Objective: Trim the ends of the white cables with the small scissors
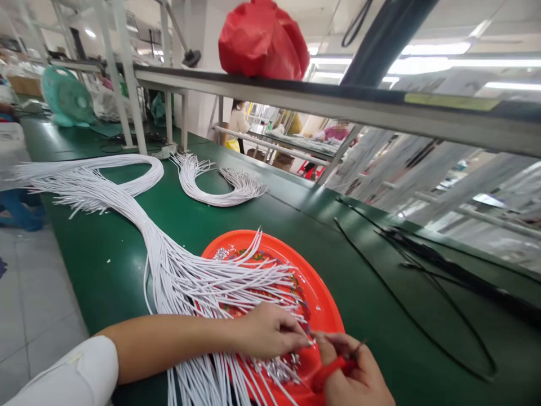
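A large bundle of thin white wires [169, 256] stretches along the green table, its loose ends fanned across a red tray [315, 270]. Over that tray my left hand [270, 332] is closed in a pinch, with a small pale wire end showing at its fingertips. Close beside it, my right hand [359, 375] is wrapped round a red-handled hand tool [327, 373]; the fingers hide most of it, so its exact kind is unclear. Small shiny metal pieces [281, 369] lie in the tray under the hands, and more metal bits [224, 252] sit near its far edge.
A second curved wire bundle [220, 194] lies farther back on the table. Black cables [443, 265] spread over the right side. Above runs a shelf [338, 104] bearing a red bag [264, 42]. A green fan [67, 96] stands far left; people are in the background.
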The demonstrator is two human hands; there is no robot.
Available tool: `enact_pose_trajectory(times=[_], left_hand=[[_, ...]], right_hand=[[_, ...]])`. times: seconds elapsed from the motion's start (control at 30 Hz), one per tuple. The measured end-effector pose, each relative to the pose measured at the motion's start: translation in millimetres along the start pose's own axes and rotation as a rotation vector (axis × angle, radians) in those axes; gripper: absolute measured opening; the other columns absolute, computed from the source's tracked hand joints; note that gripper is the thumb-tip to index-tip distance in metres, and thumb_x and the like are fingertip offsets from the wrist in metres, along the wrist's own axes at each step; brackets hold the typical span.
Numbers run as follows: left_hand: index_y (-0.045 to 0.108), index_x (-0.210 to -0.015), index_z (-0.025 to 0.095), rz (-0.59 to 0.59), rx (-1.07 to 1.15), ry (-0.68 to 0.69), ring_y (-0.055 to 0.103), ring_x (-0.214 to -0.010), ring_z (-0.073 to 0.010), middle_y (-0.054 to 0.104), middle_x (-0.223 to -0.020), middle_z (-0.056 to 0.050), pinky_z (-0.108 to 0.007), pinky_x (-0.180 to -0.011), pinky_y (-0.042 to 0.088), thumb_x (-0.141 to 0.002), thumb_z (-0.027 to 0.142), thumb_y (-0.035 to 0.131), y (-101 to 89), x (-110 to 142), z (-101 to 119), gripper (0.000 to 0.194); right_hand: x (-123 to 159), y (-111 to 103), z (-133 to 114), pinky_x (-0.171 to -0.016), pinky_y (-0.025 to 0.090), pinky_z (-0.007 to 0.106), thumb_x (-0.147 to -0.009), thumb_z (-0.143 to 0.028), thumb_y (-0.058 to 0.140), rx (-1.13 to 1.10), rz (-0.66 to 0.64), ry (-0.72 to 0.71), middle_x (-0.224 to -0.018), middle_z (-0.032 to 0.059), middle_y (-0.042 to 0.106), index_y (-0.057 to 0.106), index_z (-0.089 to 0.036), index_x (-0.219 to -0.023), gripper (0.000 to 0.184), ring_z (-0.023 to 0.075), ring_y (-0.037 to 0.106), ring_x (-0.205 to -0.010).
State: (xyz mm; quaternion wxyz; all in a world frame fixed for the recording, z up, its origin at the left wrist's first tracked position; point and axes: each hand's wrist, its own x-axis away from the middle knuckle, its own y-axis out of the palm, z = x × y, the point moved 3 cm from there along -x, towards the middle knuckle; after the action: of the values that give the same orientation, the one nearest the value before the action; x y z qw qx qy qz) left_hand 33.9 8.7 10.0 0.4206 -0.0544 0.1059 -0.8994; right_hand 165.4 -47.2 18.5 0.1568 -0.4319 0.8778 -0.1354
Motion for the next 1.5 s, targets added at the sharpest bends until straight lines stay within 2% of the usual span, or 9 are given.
enact_pose_trajectory(times=[0.1, 0.23, 0.37, 0.53, 0.7, 0.9, 1.1, 1.3, 1.5], left_hand=[[0.066, -0.068, 0.010, 0.020, 0.021, 0.070, 0.042, -0.051, -0.0057, 0.052, -0.053, 0.002, -0.015, -0.049, 0.033, -0.074, 0.020, 0.052, -3.0, 1.2, 5.2, 0.018], [0.065, -0.069, 0.010, 0.115, -0.042, 0.075, 0.044, -0.053, -0.0063, 0.055, -0.058, 0.001, -0.016, -0.051, 0.033, -0.072, 0.016, 0.050, -6.1, 1.7, 5.2, 0.017], [0.065, -0.067, 0.011, 0.164, -0.159, 0.045, 0.046, -0.055, -0.0072, 0.057, -0.058, 0.001, -0.017, -0.054, 0.034, -0.070, 0.014, 0.049, -7.4, 2.3, 3.7, 0.016], [0.065, -0.069, 0.012, 0.141, -0.122, 0.079, 0.050, -0.058, -0.0080, 0.060, -0.063, 0.000, -0.017, -0.057, 0.038, -0.073, 0.014, 0.048, -8.3, 4.8, 9.3, 0.017], [0.066, -0.069, 0.014, 0.094, -0.182, 0.101, 0.051, -0.060, -0.0090, 0.061, -0.062, 0.000, -0.018, -0.059, 0.039, -0.075, 0.017, 0.051, -5.6, 5.9, 10.2, 0.017], [0.065, -0.072, 0.013, 0.156, -0.152, 0.072, 0.053, -0.059, -0.0087, 0.062, -0.064, -0.001, -0.018, -0.058, 0.040, -0.073, 0.013, 0.049, -8.5, 6.0, 9.3, 0.016], [0.067, -0.072, 0.013, 0.142, -0.184, 0.161, 0.053, -0.061, -0.0089, 0.062, -0.065, -0.002, -0.018, -0.059, 0.040, -0.074, 0.015, 0.051, -8.4, 8.3, 12.3, 0.016], [0.065, -0.069, 0.014, 0.112, -0.188, 0.086, 0.053, -0.061, -0.0093, 0.062, -0.064, -0.001, -0.019, -0.059, 0.040, -0.074, 0.015, 0.050, -6.4, 7.0, 8.6, 0.016], [0.064, -0.070, 0.012, 0.180, -0.120, 0.028, 0.050, -0.055, -0.0075, 0.058, -0.060, 0.000, -0.018, -0.054, 0.038, -0.073, 0.016, 0.049, -7.8, 4.5, 6.1, 0.016]], right_hand=[[1.8, -1.0, -3.5, -0.053, 0.046, 0.023, -0.063, -0.043, 0.064, 0.008, 0.032, -0.025, -0.063, 0.0010, 0.060, 0.058, -0.018, -0.071, 0.027, 0.0145, 0.056, -0.056], [5.8, 0.4, 8.3, -0.057, 0.047, 0.025, -0.066, -0.040, 0.064, -0.007, 0.057, -0.040, -0.070, 0.0033, 0.064, 0.058, -0.017, -0.076, 0.025, 0.0160, 0.059, -0.062], [6.3, 3.8, 20.2, -0.057, 0.047, 0.024, -0.067, -0.035, 0.066, 0.007, 0.008, -0.056, -0.077, 0.0049, 0.066, 0.060, -0.017, -0.081, 0.023, 0.0152, 0.059, -0.063], [1.0, 6.2, 14.2, -0.056, 0.047, 0.023, -0.063, -0.037, 0.070, -0.128, 0.002, 0.038, -0.066, 0.0005, 0.061, 0.058, -0.017, -0.075, 0.026, 0.0136, 0.058, -0.060], [1.7, 9.9, 6.4, -0.060, 0.049, 0.026, -0.061, -0.038, 0.071, -0.261, -0.003, 0.079, -0.068, 0.0014, 0.061, 0.056, -0.016, -0.075, 0.030, 0.0143, 0.059, -0.062], [0.3, 10.3, 8.8, -0.058, 0.048, 0.024, -0.058, -0.037, 0.073, -0.258, -0.003, 0.061, -0.064, -0.0006, 0.058, 0.056, -0.016, -0.072, 0.030, 0.0126, 0.056, -0.059], [3.1, 7.5, 8.3, -0.059, 0.048, 0.024, -0.059, -0.035, 0.074, -0.251, 0.010, 0.094, -0.068, -0.0004, 0.060, 0.057, -0.017, -0.074, 0.029, 0.0126, 0.057, -0.061], [0.2, 10.5, 9.3, -0.056, 0.049, 0.024, -0.050, -0.034, 0.079, -0.338, -0.055, 0.165, -0.063, -0.0017, 0.059, 0.057, -0.017, -0.073, 0.037, 0.0132, 0.058, -0.058], [0.5, 10.9, 15.7, -0.052, 0.046, 0.021, -0.058, -0.038, 0.075, -0.388, 0.017, 0.205, -0.065, -0.0013, 0.058, 0.056, -0.016, -0.078, 0.035, 0.0098, 0.055, -0.055]])
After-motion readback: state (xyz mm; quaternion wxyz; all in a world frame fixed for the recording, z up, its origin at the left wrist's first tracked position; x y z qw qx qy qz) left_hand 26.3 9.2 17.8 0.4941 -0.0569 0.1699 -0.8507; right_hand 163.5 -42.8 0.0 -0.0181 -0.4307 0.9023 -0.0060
